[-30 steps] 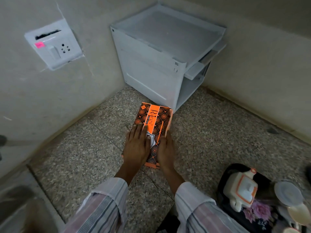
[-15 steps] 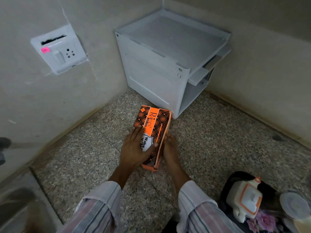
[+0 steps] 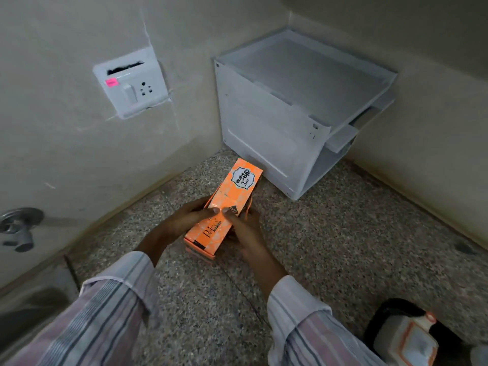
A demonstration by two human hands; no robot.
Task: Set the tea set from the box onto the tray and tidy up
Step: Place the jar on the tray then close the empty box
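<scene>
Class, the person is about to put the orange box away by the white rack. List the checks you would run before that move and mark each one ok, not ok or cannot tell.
1. Both hands on the orange box: ok. The left hand and right hand grip it from either side.
2. Box closed: cannot tell; its far end is not clear.
3. Box emptied: cannot tell; the inside is hidden.
4. Teapot out of the box and on the dark tray: ok.
5. Floor between the box and the white rack free of things: ok.
6. Top shelf of the rack free: ok, nothing lies on it.
</scene>
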